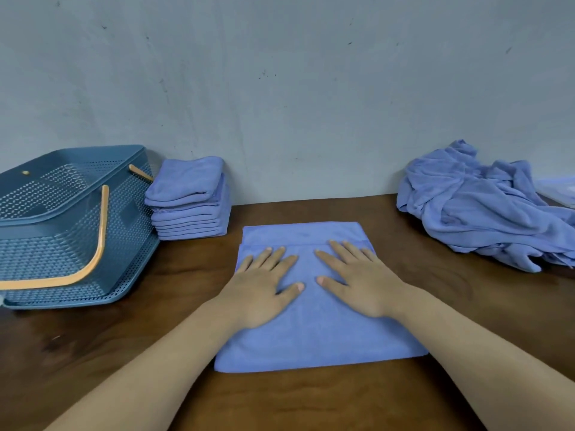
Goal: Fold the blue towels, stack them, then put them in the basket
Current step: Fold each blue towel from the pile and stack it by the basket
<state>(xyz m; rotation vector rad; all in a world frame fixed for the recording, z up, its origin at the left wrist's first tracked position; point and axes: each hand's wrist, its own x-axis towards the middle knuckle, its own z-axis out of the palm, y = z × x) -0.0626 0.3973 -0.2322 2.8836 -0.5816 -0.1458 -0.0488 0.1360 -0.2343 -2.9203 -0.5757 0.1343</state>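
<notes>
Dark brown wooden worktop (pixel 311 405) set against a scuffed grey wall (pixel 295 88). Left hand (pixel 264 290) and right hand (pixel 357 281) lie flat with fingers straight and spread, pressing one partly folded blue towel (pixel 311 337) at centre and gripping nothing. One blue perforated plastic basket (pixel 130 244) sits tilted at far left. One stack of folded blue towels (pixel 189 200) is just beside it. One heap of unfolded blue towels (pixel 485 206) lies at right; their number cannot be told.
</notes>
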